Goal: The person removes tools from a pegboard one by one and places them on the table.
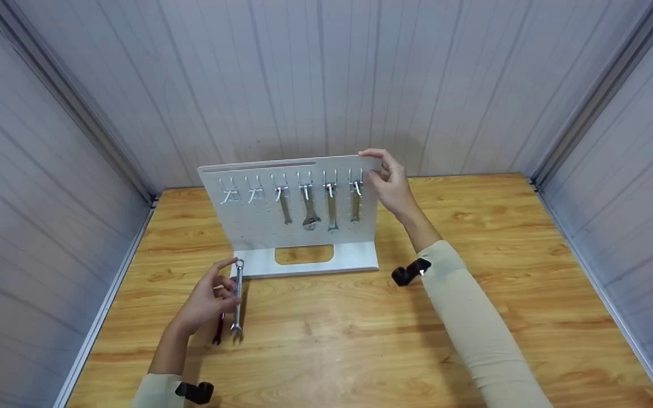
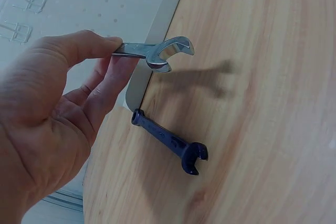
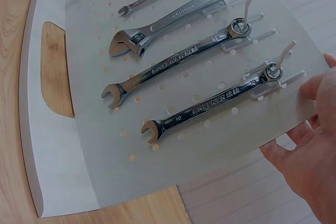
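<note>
A white pegboard stand (image 1: 258,229) is upright at the middle of the wooden table. Several wrenches hang on its right hooks, among them an adjustable wrench (image 1: 309,212) and a silver wrench (image 3: 210,103) on the hook nearest my right hand. Two hooks (image 1: 241,195) at the left are bare. My right hand (image 1: 380,173) grips the board's top right corner. My left hand (image 1: 221,283) pinches a silver combination wrench (image 1: 237,297) by its shank, just in front of the stand's base. Under it, a dark wrench (image 2: 170,142) lies flat on the wood.
Grey panelled walls (image 1: 326,79) close in the table at the back and both sides. Bare wood (image 1: 502,226) spreads to the right of the stand and along the front. The stand's base plate (image 1: 304,263) has a rectangular cut-out.
</note>
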